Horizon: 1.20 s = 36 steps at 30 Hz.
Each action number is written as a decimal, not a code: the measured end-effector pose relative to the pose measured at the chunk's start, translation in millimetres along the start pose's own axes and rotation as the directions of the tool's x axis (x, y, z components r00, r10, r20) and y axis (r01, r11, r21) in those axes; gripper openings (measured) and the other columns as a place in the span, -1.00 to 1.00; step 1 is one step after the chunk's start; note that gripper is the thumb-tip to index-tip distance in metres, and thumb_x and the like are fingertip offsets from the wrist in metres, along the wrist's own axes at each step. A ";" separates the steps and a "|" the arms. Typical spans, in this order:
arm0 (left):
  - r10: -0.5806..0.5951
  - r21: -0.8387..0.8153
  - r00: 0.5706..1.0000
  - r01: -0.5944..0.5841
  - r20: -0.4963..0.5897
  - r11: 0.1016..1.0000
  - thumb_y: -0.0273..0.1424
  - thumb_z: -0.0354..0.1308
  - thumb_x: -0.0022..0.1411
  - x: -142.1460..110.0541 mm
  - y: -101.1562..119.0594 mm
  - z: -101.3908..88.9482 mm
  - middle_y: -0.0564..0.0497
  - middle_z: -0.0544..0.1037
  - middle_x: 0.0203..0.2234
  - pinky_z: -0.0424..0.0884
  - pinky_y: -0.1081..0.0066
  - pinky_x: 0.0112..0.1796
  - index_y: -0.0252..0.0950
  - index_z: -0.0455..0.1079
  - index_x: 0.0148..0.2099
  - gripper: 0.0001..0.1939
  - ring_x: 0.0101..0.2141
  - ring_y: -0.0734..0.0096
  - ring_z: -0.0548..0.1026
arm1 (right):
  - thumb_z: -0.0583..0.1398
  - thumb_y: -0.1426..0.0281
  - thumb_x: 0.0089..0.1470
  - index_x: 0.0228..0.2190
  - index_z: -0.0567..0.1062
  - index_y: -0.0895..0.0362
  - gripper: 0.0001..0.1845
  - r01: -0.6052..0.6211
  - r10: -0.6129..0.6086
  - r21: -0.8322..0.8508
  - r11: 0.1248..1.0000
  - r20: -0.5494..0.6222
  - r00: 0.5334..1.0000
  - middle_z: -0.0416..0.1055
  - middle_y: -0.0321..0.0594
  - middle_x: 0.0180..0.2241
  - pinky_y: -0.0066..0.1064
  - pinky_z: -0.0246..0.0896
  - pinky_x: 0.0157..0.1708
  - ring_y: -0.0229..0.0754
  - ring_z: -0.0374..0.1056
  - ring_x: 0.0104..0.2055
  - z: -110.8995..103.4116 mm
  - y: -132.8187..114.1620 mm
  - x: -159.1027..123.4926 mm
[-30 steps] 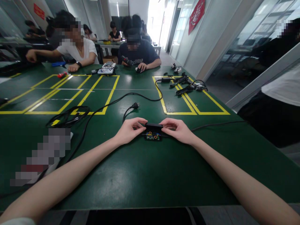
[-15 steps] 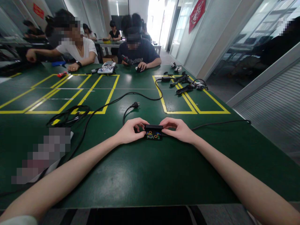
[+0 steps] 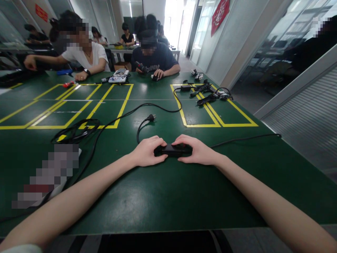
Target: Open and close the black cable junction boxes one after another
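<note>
Between my hands a black power adapter (image 3: pixel 173 150) lies on the green table (image 3: pixel 147 196), its cover over the circuit board, which is now hidden. My left hand (image 3: pixel 149 151) grips the adapter's left end, thumb on the near side and fingers on the far side. At the other end, my right hand (image 3: pixel 198 150) holds it the same way, fingertips on the top and far edge. A short cord with a black mains plug (image 3: pixel 151 118) lies just beyond my left hand. Another black cable (image 3: pixel 247 137) runs off to the right from behind my right hand.
A coiled black cable (image 3: pixel 76 130) and a pixelated flat object (image 3: pixel 52 175) lie at left. Yellow tape (image 3: pixel 123 105) marks boxes on the table. Black adapters and cords (image 3: pixel 206 93) sit at far right. Two people (image 3: pixel 155 59) work across the table, one holding a dark tool.
The black cover has come down over the adapter's open circuit board. Both hands have shifted from holding the cover's ends to wrapping round the adapter.
</note>
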<state>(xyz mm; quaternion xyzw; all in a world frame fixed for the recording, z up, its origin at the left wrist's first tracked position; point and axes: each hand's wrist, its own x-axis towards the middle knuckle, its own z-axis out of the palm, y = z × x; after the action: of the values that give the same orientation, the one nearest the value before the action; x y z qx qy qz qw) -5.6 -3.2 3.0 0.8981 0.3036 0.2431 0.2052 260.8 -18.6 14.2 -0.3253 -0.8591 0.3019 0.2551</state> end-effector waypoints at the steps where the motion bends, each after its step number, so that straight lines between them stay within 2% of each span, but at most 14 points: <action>1: -0.007 0.020 1.000 0.007 0.001 1.000 -0.29 0.24 0.22 0.0 0.9 -0.5 -0.04 0.57 -0.26 0.45 0.33 -0.21 -0.24 0.42 -0.13 -0.80 -0.23 0.25 0.54 | 0.35 0.42 0.01 -0.02 0.50 0.11 -0.55 0.012 -0.013 -0.059 0.998 -0.006 1.000 0.49 -0.13 -0.11 -0.27 0.36 -0.11 -0.08 0.44 -0.10 2.5 -0.2 0.7; 5: -0.005 0.090 1.000 0.005 -0.001 0.996 -0.29 0.25 0.20 0.4 4.1 -0.4 -0.02 0.57 -0.29 0.45 0.34 -0.24 -0.25 0.40 -0.08 -0.74 -0.26 0.25 0.55 | 0.29 0.46 -0.03 -0.01 0.49 0.14 -0.52 0.069 -0.077 -0.323 0.944 -0.011 0.997 0.54 -0.08 -0.15 -0.24 0.35 -0.13 -0.04 0.45 -0.15 11.8 1.0 5.0; 9: 0.033 0.203 0.999 -0.036 0.019 0.979 -0.27 0.27 0.24 -0.2 3.8 5.0 -0.05 0.61 -0.20 0.47 0.33 -0.20 -0.25 0.38 0.03 -0.65 -0.20 0.22 0.58 | 0.26 0.47 0.05 0.03 0.47 0.17 -0.54 0.135 -0.134 -0.434 0.891 0.033 0.990 0.56 -0.04 -0.16 -0.23 0.36 -0.14 -0.01 0.47 -0.15 16.1 5.1 8.1; 15: 0.054 0.328 0.998 -0.062 0.034 0.943 -0.26 0.15 0.41 -1.9 1.2 9.2 -0.04 0.63 -0.20 0.45 0.35 -0.23 -0.26 0.38 0.01 -0.78 -0.22 0.24 0.60 | 0.22 0.42 0.21 0.03 0.48 0.16 -0.66 0.153 -0.144 -0.451 0.879 0.054 0.988 0.58 -0.04 -0.16 -0.24 0.37 -0.15 -0.02 0.50 -0.14 13.2 7.0 7.2; 20: 0.094 0.386 0.995 -0.103 0.042 0.917 -0.16 0.04 0.49 -1.6 1.0 8.4 -0.04 0.61 -0.28 0.41 0.36 -0.29 -0.27 0.40 -0.05 -0.72 -0.28 0.26 0.59 | 0.21 0.38 0.26 0.02 0.48 0.17 -0.70 0.129 -0.112 -0.403 0.906 0.064 0.992 0.58 -0.05 -0.17 -0.27 0.37 -0.17 -0.04 0.52 -0.15 11.4 4.2 7.4; 30: 0.147 0.395 0.989 -0.148 0.032 0.907 -0.14 0.04 0.49 -1.7 3.5 8.5 -0.04 0.61 -0.32 0.37 0.35 -0.30 -0.29 0.44 -0.07 -0.68 -0.31 0.27 0.57 | 0.20 0.33 0.30 0.03 0.49 0.18 -0.68 0.117 -0.084 -0.402 0.908 0.099 0.992 0.60 -0.06 -0.17 -0.30 0.33 -0.17 -0.05 0.52 -0.16 10.4 1.4 6.7; 36: 0.183 0.411 0.983 -0.178 0.028 0.894 -0.15 0.02 0.50 -2.9 5.1 8.9 -0.04 0.63 -0.32 0.36 0.33 -0.30 -0.29 0.45 -0.08 -0.67 -0.31 0.26 0.58 | 0.17 0.32 0.31 0.01 0.50 0.20 -0.69 0.162 -0.105 -0.494 0.854 0.140 0.985 0.61 -0.07 -0.19 -0.29 0.27 -0.22 -0.06 0.51 -0.23 7.1 -5.6 7.2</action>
<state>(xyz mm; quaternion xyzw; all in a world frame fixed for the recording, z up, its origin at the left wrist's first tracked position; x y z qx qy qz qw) -0.3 -10.8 -2.3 0.9439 0.2648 0.1968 -0.0140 249.3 -19.3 14.8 -0.3034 -0.9410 0.0659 0.1348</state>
